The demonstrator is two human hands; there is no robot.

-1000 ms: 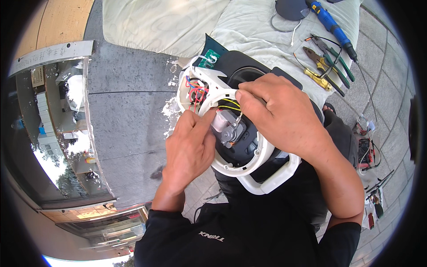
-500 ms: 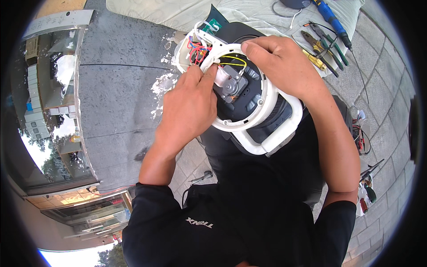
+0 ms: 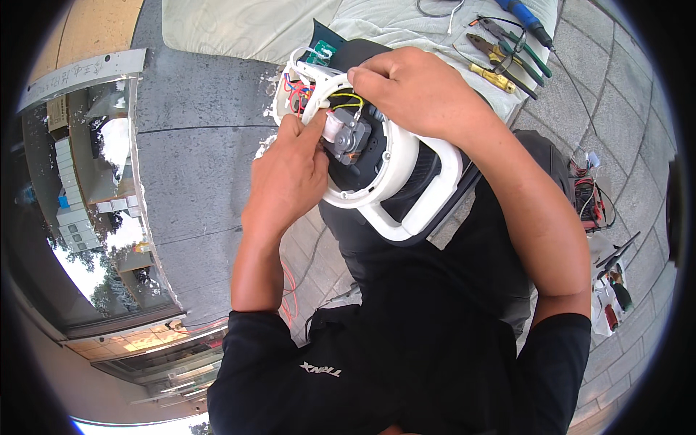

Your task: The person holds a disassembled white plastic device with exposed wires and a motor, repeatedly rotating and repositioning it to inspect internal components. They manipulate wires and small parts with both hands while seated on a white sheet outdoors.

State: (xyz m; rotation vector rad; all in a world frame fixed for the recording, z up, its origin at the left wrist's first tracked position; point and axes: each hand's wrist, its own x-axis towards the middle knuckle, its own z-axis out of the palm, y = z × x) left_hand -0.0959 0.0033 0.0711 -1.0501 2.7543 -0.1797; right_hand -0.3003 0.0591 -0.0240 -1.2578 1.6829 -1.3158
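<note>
An opened household appliance [image 3: 401, 163], with a white ring-shaped housing, a looped white handle and a dark inside, rests over my lap. A grey motor [image 3: 350, 138] sits within the ring. Red and blue wires [image 3: 298, 94] bunch at its far left beside a green circuit board [image 3: 320, 53], and a yellow wire [image 3: 348, 96] curves above the motor. My left hand [image 3: 290, 163] is closed at the ring's left side, thumb and forefinger by the wires; its fingertips are partly hidden. Gripping the ring's far edge is my right hand [image 3: 413, 90], fingers bent over the rim.
Pliers [image 3: 493, 52], a yellow-handled tool [image 3: 493, 78] and a blue power screwdriver [image 3: 525, 22] lie on a pale cushion [image 3: 391, 22] at the far right. On the paving at right are a meter with leads [image 3: 589, 199] and small tools [image 3: 612, 297]. A glass-fronted window [image 3: 94, 196] stands left.
The appliance has shifted left in view and tilted somewhat, with both hands moving along on it. The surroundings have also shifted as my head turned.
</note>
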